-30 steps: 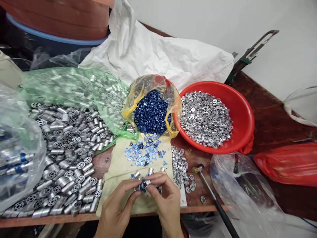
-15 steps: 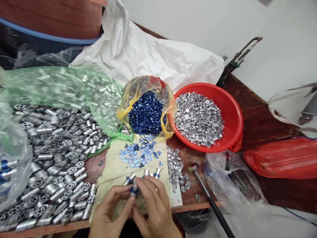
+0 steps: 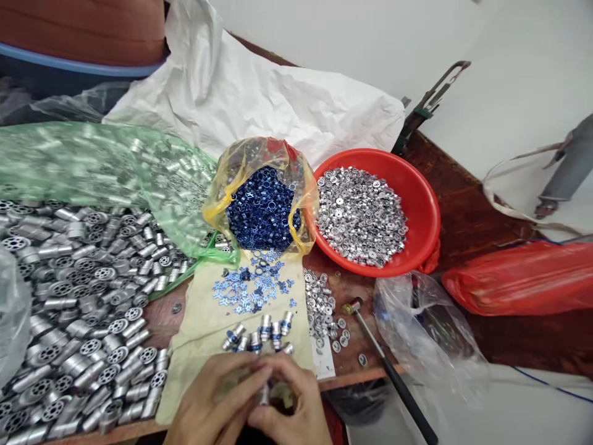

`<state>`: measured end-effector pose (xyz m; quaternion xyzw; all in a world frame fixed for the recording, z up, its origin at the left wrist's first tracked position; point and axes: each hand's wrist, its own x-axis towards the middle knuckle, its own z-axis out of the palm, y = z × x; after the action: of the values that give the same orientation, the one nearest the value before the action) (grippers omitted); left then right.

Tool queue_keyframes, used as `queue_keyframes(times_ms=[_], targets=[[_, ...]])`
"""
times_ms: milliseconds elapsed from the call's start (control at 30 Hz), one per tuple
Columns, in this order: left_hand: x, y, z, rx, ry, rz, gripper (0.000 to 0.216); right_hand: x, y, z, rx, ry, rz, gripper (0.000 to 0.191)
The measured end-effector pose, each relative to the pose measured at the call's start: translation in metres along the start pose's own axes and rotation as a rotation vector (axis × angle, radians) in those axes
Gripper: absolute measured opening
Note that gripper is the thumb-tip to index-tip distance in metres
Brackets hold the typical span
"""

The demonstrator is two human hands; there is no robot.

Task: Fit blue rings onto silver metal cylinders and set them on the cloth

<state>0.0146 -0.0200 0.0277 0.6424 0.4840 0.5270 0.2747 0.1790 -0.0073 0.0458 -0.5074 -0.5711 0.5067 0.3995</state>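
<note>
My left hand (image 3: 215, 398) and my right hand (image 3: 296, 402) meet at the cloth's front edge, fingertips close together. Between them shows a small silver metal cylinder (image 3: 264, 394), mostly covered; both hands' fingers close around it. Just beyond my fingers, several silver cylinders with blue rings (image 3: 265, 327) stand or lean on the pale yellow cloth (image 3: 194, 346). Farther up the cloth lie loose blue star-shaped pieces and rings (image 3: 248, 290).
A yellow bag (image 3: 217, 207) of blue rings stands behind, beside a red basin (image 3: 424, 210) of silver caps. Loose caps (image 3: 319, 303) and a hammer (image 3: 389, 368) lie right. Grey metal cylinders (image 3: 83, 296) heap at left under green plastic (image 3: 97, 161).
Both hands have drawn back toward me with the cylinder, uncovering the ringed cylinders on the cloth. The camera view has shifted slightly right.
</note>
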Motion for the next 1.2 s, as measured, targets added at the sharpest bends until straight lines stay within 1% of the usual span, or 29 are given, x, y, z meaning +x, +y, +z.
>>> queue_keyframes(times_ms=[100, 167, 233, 267, 300, 333, 367, 400, 433, 467, 500, 567, 633, 700, 833, 867, 1033, 1100, 1200], targets=[[0.001, -0.006, 0.008, 0.016, -0.100, 0.103, 0.033, -0.011, 0.018, 0.013, 0.180, -0.018, 0.080, 0.058], [0.000, -0.008, 0.011, 0.017, -0.124, 0.123, 0.034, -0.015, 0.024, 0.018, 0.307, -0.064, 0.104, 0.063], [0.000, -0.008, 0.010, -0.016, -0.132, 0.113, 0.035, -0.014, 0.022, 0.013, 0.326, -0.122, 0.076, 0.066], [0.001, -0.007, 0.008, -0.035, -0.130, 0.096, 0.036, -0.010, 0.019, 0.006, 0.259, -0.140, 0.037, 0.067], [0.001, -0.008, 0.005, -0.049, -0.120, 0.066, 0.036, -0.004, 0.015, -0.003, 0.135, -0.123, -0.008, 0.065], [0.002, -0.008, 0.002, -0.052, -0.104, 0.019, 0.036, 0.003, 0.012, -0.014, -0.056, -0.062, -0.053, 0.058], [0.004, -0.008, -0.001, -0.044, -0.092, -0.044, 0.034, 0.012, 0.010, -0.027, -0.265, 0.035, -0.091, 0.050], [0.005, -0.009, -0.005, -0.031, -0.083, -0.116, 0.034, 0.022, 0.010, -0.040, -0.494, 0.185, -0.120, 0.036], [0.007, -0.010, -0.008, -0.021, -0.076, -0.189, 0.034, 0.032, 0.012, -0.052, -0.697, 0.293, -0.131, 0.027], [0.008, -0.010, -0.010, -0.020, -0.069, -0.263, 0.037, 0.041, 0.015, -0.062, -0.778, 0.338, -0.134, 0.023], [0.009, -0.010, -0.011, -0.039, -0.062, -0.332, 0.040, 0.048, 0.019, -0.071, -0.836, 0.350, -0.140, 0.022], [0.009, -0.008, -0.011, -0.141, -0.024, -0.460, 0.037, 0.056, 0.027, -0.081, -0.860, 0.318, -0.147, 0.020], [0.009, -0.005, -0.008, -0.274, 0.037, -0.579, 0.027, 0.057, 0.034, -0.086, -0.888, 0.303, -0.156, 0.017], [0.009, -0.002, -0.007, -0.372, 0.075, -0.654, 0.023, 0.053, 0.038, -0.088, -0.913, 0.310, -0.163, 0.016], [0.011, 0.002, -0.009, -0.445, 0.024, -0.693, 0.030, 0.051, 0.039, -0.092, -0.934, 0.297, -0.181, 0.013], [0.012, 0.004, -0.010, -0.447, 0.030, -0.700, 0.031, 0.052, 0.038, -0.092, -0.938, 0.295, -0.183, 0.012], [0.015, 0.016, -0.008, -0.458, 0.173, -0.755, 0.033, 0.058, 0.038, -0.091, -0.958, 0.331, -0.179, 0.007], [0.014, 0.019, -0.007, -0.475, 0.179, -0.776, 0.034, 0.061, 0.038, -0.090, -0.959, 0.347, -0.181, 0.005], [0.013, 0.019, -0.008, -0.478, 0.173, -0.809, 0.035, 0.068, 0.038, -0.088, -0.956, 0.347, -0.193, 0.013]])
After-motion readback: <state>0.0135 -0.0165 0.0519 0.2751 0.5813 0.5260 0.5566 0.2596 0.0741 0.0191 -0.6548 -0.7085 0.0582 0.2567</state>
